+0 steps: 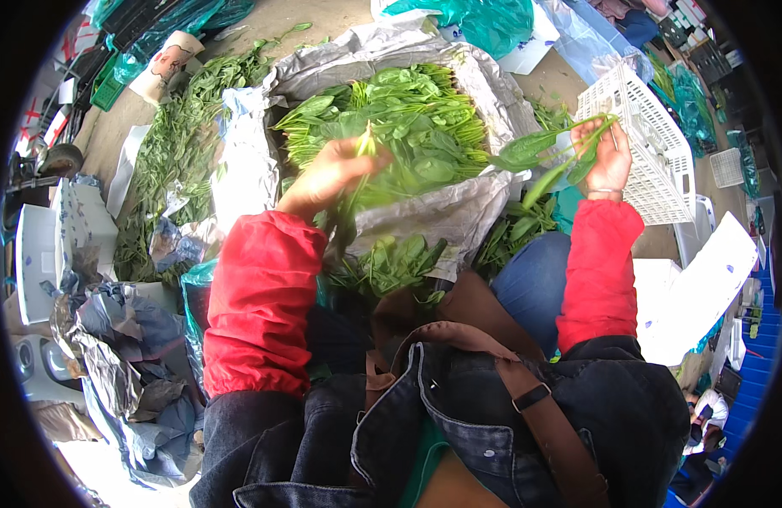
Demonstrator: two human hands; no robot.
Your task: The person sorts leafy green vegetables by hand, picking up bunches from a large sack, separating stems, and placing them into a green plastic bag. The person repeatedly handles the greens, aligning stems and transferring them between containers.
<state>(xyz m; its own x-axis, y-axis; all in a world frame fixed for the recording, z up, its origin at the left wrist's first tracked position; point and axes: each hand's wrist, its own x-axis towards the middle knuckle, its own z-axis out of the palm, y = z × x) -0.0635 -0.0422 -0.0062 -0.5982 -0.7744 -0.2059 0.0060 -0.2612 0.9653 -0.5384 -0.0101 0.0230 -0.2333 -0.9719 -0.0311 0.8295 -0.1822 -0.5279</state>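
Observation:
My left hand grips a bunch of leafy greens by the pale stem ends, leaves hanging down and partly blurred. Off to the right, my right hand holds a few spinach-like stalks, their leaves pointing left and down. Before me stands a box lined with crumpled pale sheeting. Bundled greens fill it in rows, with stem ends towards the right side. My left hand is over the box's near left part. Loose leaves lie on the near edge of the liner, close to my lap.
A white perforated plastic crate stands just beyond my right hand. Piled greens cover the floor on the left. Crumpled grey plastic sheeting lies at lower left. White foam boards are at right. Another person is at the lower right rim.

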